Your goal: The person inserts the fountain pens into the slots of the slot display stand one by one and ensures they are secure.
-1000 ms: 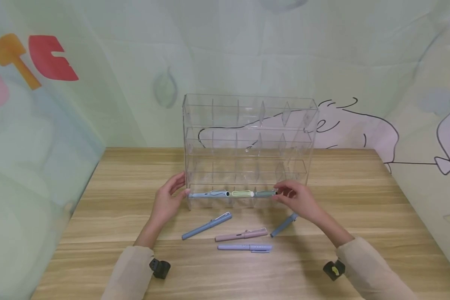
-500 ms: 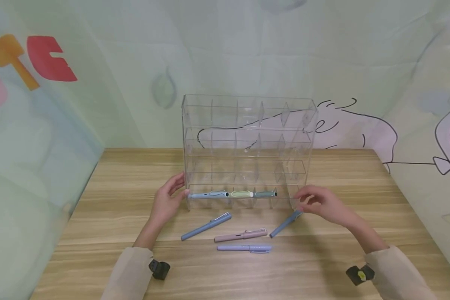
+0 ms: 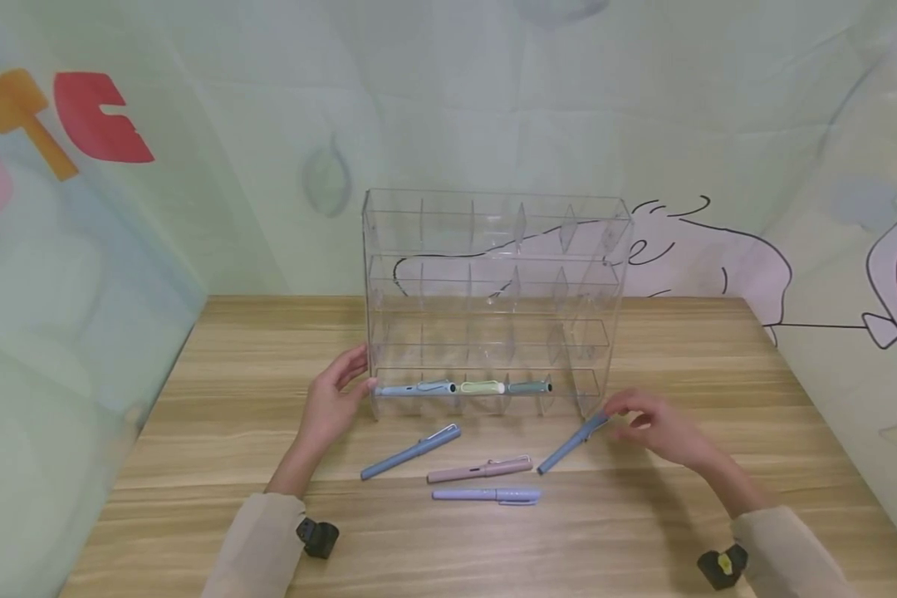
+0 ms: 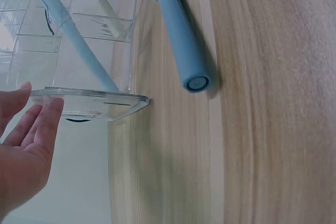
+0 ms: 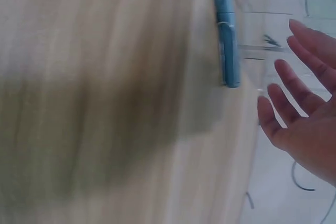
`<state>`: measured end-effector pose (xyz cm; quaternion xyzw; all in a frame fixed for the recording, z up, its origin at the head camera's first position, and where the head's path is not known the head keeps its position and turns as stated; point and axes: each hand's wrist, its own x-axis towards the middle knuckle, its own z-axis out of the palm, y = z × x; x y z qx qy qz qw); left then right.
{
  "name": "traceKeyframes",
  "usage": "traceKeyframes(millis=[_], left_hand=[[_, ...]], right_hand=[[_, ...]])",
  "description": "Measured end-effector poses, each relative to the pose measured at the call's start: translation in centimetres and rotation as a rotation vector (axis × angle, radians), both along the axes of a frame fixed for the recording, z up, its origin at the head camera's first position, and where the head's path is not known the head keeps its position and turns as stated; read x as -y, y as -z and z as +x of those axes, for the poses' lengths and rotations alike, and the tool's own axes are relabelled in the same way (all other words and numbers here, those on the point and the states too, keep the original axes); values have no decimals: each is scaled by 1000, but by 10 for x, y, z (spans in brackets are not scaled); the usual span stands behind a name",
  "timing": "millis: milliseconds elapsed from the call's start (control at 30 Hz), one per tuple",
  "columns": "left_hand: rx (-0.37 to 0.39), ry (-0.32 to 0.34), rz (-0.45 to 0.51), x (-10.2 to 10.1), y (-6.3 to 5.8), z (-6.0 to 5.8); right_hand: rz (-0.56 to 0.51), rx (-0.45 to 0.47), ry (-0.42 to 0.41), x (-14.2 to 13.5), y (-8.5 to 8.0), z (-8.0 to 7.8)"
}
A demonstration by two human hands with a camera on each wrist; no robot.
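A clear acrylic pen rack point(image 3: 493, 325) stands on the table, divided into small compartments. My left hand point(image 3: 336, 396) holds its left side panel, thumb on one face and fingers on the other, as the left wrist view shows. Along its lowest tier lie a light blue pen point(image 3: 417, 388), a pale green pen point(image 3: 482, 387) and a dark green pen point(image 3: 529, 387). My right hand point(image 3: 661, 425) hovers by the upper end of a blue pen point(image 3: 568, 448) lying aslant on the table. In the right wrist view its fingers point(image 5: 294, 85) are spread and hold nothing.
In front of the rack lie another blue pen point(image 3: 411, 453), a pink pen point(image 3: 480, 470) and a lavender pen point(image 3: 486, 495) on the wooden table point(image 3: 269, 332). A printed cloth point(image 3: 254, 124) hangs behind and at both sides.
My right hand has let go of the dark green pen, leaving it on the rack, and moved right and down to the slanted blue pen. My left hand stays on the panel.
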<state>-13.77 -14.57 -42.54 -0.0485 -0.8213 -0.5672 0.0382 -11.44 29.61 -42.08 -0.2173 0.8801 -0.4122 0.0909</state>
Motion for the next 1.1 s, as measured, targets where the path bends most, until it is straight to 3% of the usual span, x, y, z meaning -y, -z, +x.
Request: traceKeyframes(millis=[333, 567, 1100], left_hand=[[0, 1, 11, -1, -1, 0], [5, -5, 8, -1, -1, 0], [-2, -1, 15, -1, -1, 0]], right_hand=[[-12, -52, 16, -3, 25, -6], [21, -194, -14, -2, 38, -10], [50, -199, 7, 1, 50, -17]])
